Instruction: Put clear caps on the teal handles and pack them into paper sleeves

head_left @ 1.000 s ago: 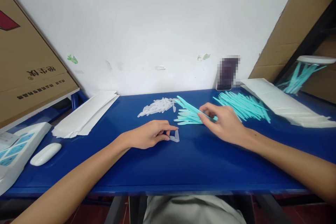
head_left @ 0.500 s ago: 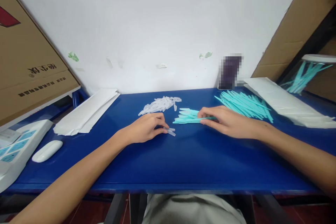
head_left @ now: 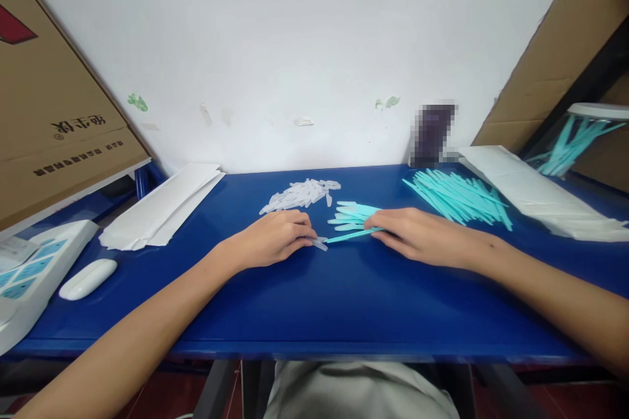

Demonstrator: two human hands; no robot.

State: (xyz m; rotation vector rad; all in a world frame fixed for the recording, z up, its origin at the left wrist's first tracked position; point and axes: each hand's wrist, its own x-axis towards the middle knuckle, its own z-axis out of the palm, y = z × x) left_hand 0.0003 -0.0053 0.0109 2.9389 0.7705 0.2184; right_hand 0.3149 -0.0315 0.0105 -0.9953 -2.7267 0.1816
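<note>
My left hand (head_left: 275,239) rests on the blue table (head_left: 344,301), fingers pinched on a small clear plastic cap (head_left: 319,243). My right hand (head_left: 417,236) lies low on the table and grips a thin teal stick (head_left: 351,235) whose tip points at that cap. Just behind the stick sits a small heap of teal sticks (head_left: 351,215). A pile of clear caps (head_left: 299,195) lies further back, left of the middle.
A larger spread of teal sticks (head_left: 457,196) lies at the right rear, beside stacked white paper bags (head_left: 535,193). More white bags (head_left: 162,206) lie at the left, with a white mouse (head_left: 87,278) and a white device (head_left: 29,268). Cardboard boxes (head_left: 54,111) flank both sides.
My right hand lowered a teal stick from the heap and slid its tip left to the cap. My left hand turned the clear cap down flat and stayed almost in place.
</note>
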